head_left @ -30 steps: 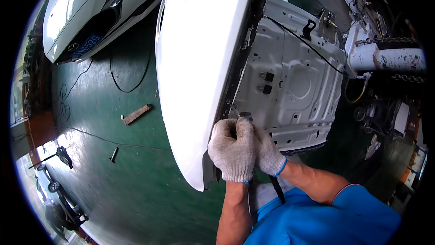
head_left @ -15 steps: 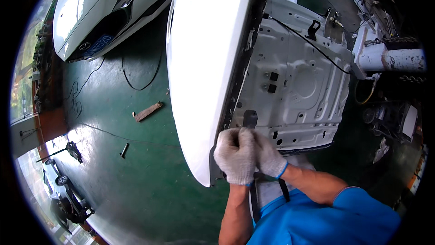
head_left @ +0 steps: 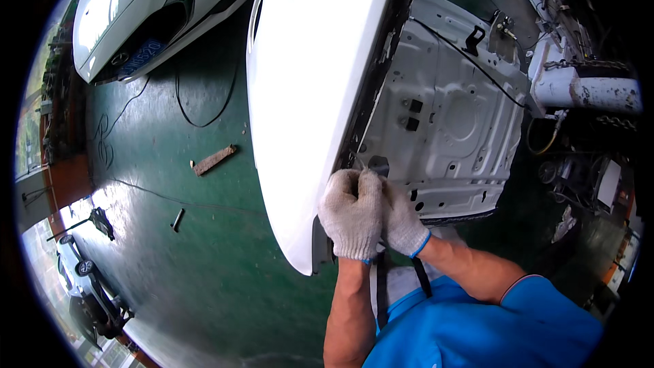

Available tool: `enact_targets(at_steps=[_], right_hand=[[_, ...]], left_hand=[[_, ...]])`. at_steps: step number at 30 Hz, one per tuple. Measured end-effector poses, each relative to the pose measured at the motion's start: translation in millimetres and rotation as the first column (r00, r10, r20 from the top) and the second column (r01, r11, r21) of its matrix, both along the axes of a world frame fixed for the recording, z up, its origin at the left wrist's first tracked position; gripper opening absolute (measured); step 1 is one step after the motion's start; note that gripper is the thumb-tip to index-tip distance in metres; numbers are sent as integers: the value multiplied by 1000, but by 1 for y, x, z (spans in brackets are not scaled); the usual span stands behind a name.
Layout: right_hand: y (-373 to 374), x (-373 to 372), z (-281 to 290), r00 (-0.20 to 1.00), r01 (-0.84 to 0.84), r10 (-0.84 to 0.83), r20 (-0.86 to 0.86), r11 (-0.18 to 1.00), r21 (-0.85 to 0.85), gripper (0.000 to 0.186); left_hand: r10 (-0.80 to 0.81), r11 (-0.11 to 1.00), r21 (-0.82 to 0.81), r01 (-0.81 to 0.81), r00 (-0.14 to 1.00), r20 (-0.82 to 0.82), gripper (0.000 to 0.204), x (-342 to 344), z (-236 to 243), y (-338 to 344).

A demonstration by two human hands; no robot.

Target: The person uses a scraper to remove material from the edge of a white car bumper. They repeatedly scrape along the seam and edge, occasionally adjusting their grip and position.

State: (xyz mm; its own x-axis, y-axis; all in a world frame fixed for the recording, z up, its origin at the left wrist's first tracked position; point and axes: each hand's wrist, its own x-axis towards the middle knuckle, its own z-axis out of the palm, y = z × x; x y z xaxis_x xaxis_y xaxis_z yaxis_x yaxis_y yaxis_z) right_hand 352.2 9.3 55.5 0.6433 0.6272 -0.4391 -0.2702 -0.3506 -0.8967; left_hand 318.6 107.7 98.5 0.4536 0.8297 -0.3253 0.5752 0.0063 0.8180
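Observation:
Both my hands wear pale knit gloves and are closed, pressed together at the inner edge of a large white car body panel [head_left: 306, 96]. My left hand [head_left: 351, 215] is beside the dark, rough seam [head_left: 371, 82] along that edge. Against it, partly behind, sits my right hand [head_left: 403, 221]. A small thin pale piece [head_left: 361, 161] sticks up just above the fingers; the gloves hide what they grip. Right beyond them a dark, blunt-ended piece [head_left: 377, 166] shows, and I cannot tell whether it is held. Right of the seam lies a bare white sheet-metal floor pan [head_left: 456, 123] with holes.
A white car [head_left: 136, 14] stands at the upper left. On the green floor [head_left: 204, 252] lie a wood block [head_left: 214, 160], a small hammer-like tool [head_left: 178, 220] and a black cable [head_left: 178, 106]. A white steel beam [head_left: 606, 93] with chains is at the right.
My closed hands have moved slightly up in the picture, along the seam. Less of the dark blunt-ended piece shows above them, and the thin pale piece now stands out. The view has shifted slightly.

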Motion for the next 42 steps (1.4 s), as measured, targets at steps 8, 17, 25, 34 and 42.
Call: enact_targets(at_steps=[8, 17, 25, 34, 42], right_hand=[[-16, -22, -15, 999, -54, 53, -13, 994, -96, 34], [-10, 18, 21, 988, -70, 71, -138, 997, 12, 33], [-11, 5, -7, 989, -126, 128, 70, 992, -29, 32], [-20, -5, -3, 958, -198, 225, 178, 968, -154, 30], [-16, 31, 29, 973, -224, 227, 49, 973, -60, 34]], left_hand=[[81, 991, -108, -78, 997, 16, 20, -20, -8, -15], [78, 997, -7, -77, 995, 68, 21, -2, 3, -17], [128, 992, -28, -125, 986, 103, 22, -11, -16, -17], [171, 973, -173, -153, 981, 94, 22, -27, -18, -23], [148, 987, -81, -137, 977, 155, 21, -6, -1, -27]])
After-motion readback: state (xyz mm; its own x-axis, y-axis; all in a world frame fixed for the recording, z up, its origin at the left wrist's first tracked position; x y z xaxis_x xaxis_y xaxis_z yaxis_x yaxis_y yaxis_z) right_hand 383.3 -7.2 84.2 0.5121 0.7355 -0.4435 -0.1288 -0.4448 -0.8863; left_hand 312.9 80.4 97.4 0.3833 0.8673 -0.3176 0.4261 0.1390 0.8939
